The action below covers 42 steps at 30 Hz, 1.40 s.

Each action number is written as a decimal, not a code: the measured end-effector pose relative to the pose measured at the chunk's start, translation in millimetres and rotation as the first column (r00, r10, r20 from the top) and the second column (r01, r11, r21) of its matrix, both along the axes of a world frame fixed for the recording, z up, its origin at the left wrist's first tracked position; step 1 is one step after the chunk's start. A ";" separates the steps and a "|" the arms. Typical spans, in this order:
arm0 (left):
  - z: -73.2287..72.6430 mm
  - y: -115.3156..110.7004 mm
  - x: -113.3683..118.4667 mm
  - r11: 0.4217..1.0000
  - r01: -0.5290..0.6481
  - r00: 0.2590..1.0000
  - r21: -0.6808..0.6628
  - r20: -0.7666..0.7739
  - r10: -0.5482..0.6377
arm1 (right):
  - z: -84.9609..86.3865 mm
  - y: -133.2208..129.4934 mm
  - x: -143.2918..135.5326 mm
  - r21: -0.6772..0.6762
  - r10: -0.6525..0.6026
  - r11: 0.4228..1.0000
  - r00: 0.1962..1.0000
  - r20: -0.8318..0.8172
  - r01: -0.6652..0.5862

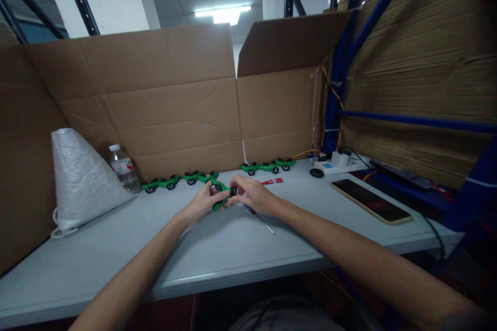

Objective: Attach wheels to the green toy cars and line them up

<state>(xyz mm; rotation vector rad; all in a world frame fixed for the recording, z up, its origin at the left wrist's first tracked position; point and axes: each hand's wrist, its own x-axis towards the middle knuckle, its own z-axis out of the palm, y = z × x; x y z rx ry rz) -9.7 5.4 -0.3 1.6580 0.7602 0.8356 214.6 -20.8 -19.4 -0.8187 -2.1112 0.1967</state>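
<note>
Between my two hands, above the middle of the table, is a green toy car (219,203) with black parts. My left hand (202,201) grips its left side, thumb on top. My right hand (254,194) pinches the right end, where a black part shows; the fingers hide much of it. Under my right hand lies a screwdriver (259,217), its shaft pointing toward the table's front edge. Another red-handled tool (274,181) lies just behind that hand. Similar green toy cars (161,184) stand in a row along the back, several in all.
A white bag (83,186) and a water bottle (123,169) stand at the left. On the right are a phone (370,201), a white power strip (339,164) and a black round piece (316,172). Cardboard walls (174,108) enclose the table (217,258); a blue frame (336,98) rises at right.
</note>
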 end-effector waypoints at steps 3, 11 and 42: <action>-2.7 2.6 0.0 1.000 0.018 1.000 0.002 0.016 -0.018 | -1.4 1.9 -0.4 -0.009 0.020 1.000 1.000 -0.010 -0.020; -2.6 3.1 0.7 1.000 0.012 0.999 0.025 0.034 -0.013 | -9.2 7.4 -3.1 -0.040 -0.012 0.999 0.995 -0.097 0.009; 3.7 9.5 -2.8 0.978 -0.164 0.986 0.127 0.048 0.159 | 1.9 3.1 0.3 -0.170 0.033 0.984 0.991 -0.130 -0.055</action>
